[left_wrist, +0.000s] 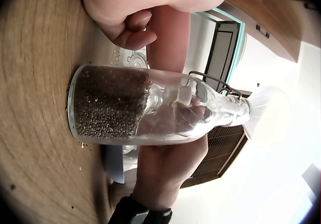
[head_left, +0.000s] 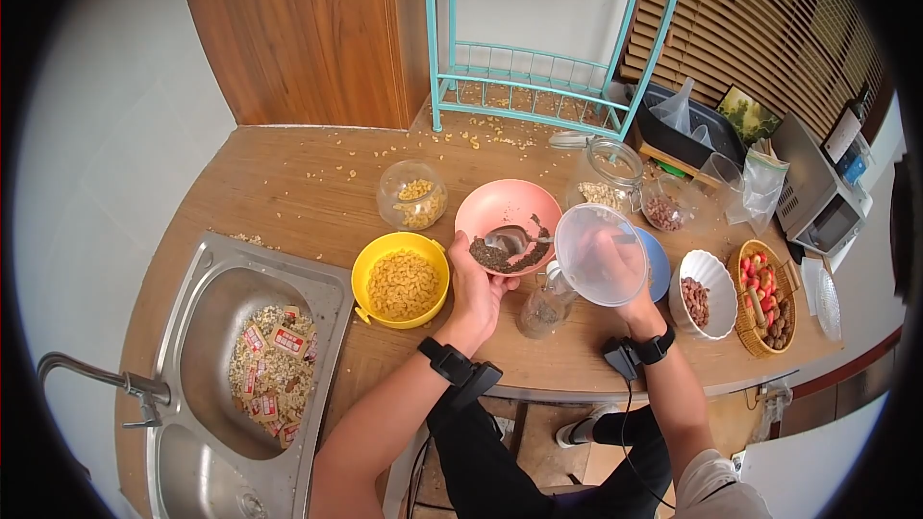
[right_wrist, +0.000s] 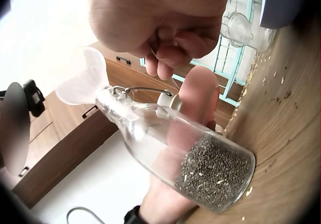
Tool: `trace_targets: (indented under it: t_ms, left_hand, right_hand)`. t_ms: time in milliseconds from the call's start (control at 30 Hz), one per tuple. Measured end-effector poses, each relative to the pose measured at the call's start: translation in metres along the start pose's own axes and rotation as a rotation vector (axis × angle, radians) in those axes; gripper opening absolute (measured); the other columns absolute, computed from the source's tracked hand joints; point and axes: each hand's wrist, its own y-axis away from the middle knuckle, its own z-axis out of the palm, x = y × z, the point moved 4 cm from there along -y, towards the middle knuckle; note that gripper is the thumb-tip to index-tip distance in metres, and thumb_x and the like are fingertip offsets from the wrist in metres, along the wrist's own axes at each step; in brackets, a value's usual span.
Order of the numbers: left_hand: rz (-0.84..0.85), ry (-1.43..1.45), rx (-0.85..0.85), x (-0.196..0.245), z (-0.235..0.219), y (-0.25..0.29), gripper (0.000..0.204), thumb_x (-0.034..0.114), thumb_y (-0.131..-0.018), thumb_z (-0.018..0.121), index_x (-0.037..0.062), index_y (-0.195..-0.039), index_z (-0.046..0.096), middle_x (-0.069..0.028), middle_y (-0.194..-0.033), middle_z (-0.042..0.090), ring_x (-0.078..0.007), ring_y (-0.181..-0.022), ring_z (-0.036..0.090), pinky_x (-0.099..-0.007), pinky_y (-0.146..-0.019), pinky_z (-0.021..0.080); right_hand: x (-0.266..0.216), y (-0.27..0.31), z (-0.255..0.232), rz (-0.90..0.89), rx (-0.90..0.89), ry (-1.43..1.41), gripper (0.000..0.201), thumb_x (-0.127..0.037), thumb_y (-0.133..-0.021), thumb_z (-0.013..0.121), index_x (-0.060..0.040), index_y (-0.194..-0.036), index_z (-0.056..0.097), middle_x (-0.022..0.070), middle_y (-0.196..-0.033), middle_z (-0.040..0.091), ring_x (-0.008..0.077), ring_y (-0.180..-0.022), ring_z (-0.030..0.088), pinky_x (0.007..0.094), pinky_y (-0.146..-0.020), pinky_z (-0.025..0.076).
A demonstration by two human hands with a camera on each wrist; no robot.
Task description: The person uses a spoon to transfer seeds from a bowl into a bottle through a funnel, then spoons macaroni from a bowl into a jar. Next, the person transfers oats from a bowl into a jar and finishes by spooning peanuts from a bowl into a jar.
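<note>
My left hand grips the rim and side of a pink bowl, which is tilted and holds dark seeds. A metal spoon lies among the seeds, its handle running toward my right hand, whose curled fingers pinch it; they are partly behind the clear funnel. The funnel sits in the neck of a glass bottle, upright on the counter between my hands. Dark seeds fill its lower part. The bowl is behind the bottle in the right wrist view.
A yellow bowl of pasta and a glass jar stand left, beside the sink. Right are a blue plate, a white bowl, a basket and jars. A teal rack stands behind; crumbs are scattered about.
</note>
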Motion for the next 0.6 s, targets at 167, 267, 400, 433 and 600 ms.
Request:
trace_targets:
  t_ms: [167, 267, 400, 433, 600]
  left_hand:
    - [-0.001, 0.011, 0.034, 0.001, 0.002, 0.001, 0.061, 0.06, -0.103, 0.022, 0.0098, -0.11, 0.056, -0.0034, -0.091, 0.064, -0.0136, -0.074, 0.057, -0.0289, -0.062, 0.045]
    - [0.005, -0.014, 0.034, 0.004, 0.005, 0.003, 0.06, 0.06, -0.103, 0.022, 0.0101, -0.111, 0.056, -0.0036, -0.092, 0.064, -0.0137, -0.074, 0.057, -0.0289, -0.062, 0.044]
    - [0.008, -0.019, 0.031, 0.003, 0.003, 0.002, 0.06, 0.06, -0.103, 0.023, 0.0109, -0.113, 0.055, -0.0037, -0.094, 0.064, -0.014, -0.077, 0.058, -0.029, -0.062, 0.045]
    - [0.007, -0.022, 0.024, 0.003, 0.003, 0.002, 0.059, 0.06, -0.103, 0.023, 0.0112, -0.113, 0.055, -0.0038, -0.095, 0.065, -0.0141, -0.078, 0.059, -0.029, -0.062, 0.045]
    - [0.003, 0.003, 0.046, 0.004, 0.007, 0.004, 0.057, 0.059, -0.103, 0.026, 0.0101, -0.115, 0.053, -0.0054, -0.097, 0.063, -0.0146, -0.078, 0.057, -0.0293, -0.061, 0.044]
  right_hand:
    - [-0.002, 0.002, 0.005, 0.012, 0.003, -0.02, 0.041, -0.039, -0.104, 0.052, -0.002, -0.098, 0.068, 0.0044, -0.088, 0.07, 0.0106, -0.081, 0.065, 0.0258, -0.072, 0.052]
    - [0.0, 0.001, 0.004, 0.018, -0.026, -0.067, 0.038, -0.037, -0.104, 0.053, -0.0023, -0.099, 0.068, 0.0043, -0.088, 0.07, 0.0108, -0.08, 0.065, 0.0263, -0.072, 0.053]
    - [0.004, 0.0, 0.004, 0.023, -0.018, -0.097, 0.037, -0.037, -0.104, 0.054, -0.0027, -0.099, 0.068, 0.0039, -0.087, 0.07, 0.0105, -0.079, 0.065, 0.0258, -0.072, 0.053]
    - [0.004, 0.0, 0.004, 0.022, -0.019, -0.102, 0.036, -0.036, -0.103, 0.054, -0.0029, -0.099, 0.068, 0.0039, -0.087, 0.07, 0.0104, -0.079, 0.065, 0.0257, -0.071, 0.053]
    - [0.015, -0.003, 0.001, 0.058, -0.013, -0.203, 0.033, -0.034, -0.103, 0.055, -0.0038, -0.097, 0.067, 0.0036, -0.085, 0.069, 0.0104, -0.076, 0.065, 0.0253, -0.068, 0.053]
